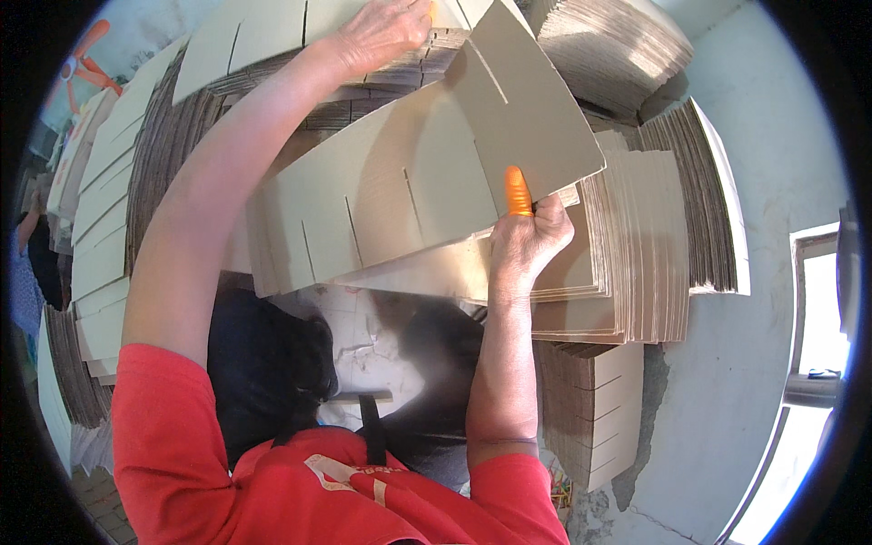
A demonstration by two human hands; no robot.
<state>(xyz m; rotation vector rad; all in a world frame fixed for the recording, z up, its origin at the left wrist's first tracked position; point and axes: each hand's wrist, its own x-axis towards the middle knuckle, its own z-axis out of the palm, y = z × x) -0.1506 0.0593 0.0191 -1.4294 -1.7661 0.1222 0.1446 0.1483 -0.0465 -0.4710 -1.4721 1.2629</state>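
Note:
My right hand [531, 238] is closed on the lower edge of a slotted cardboard divider [391, 195]. An orange finger cover [517, 191] sits on its thumb, which presses on the board. The divider is tilted, its right part bent up, and thin slots run in from its edge. More pale boards lie under it. My left hand [386, 34] reaches to the far side, over a stack of slotted cardboard [259, 36]. Its fingers are curled, with a bit of orange at their tips; what they pinch, if anything, is hidden.
Cardboard stacks stand all around: slotted boards [104, 209] at left, a bundle [609, 54] at far right, upright sheets [649, 245] at right, and a lower stack [613, 413]. An orange fan [84, 68] is at far left. Part of another person [27, 272] shows at the left edge.

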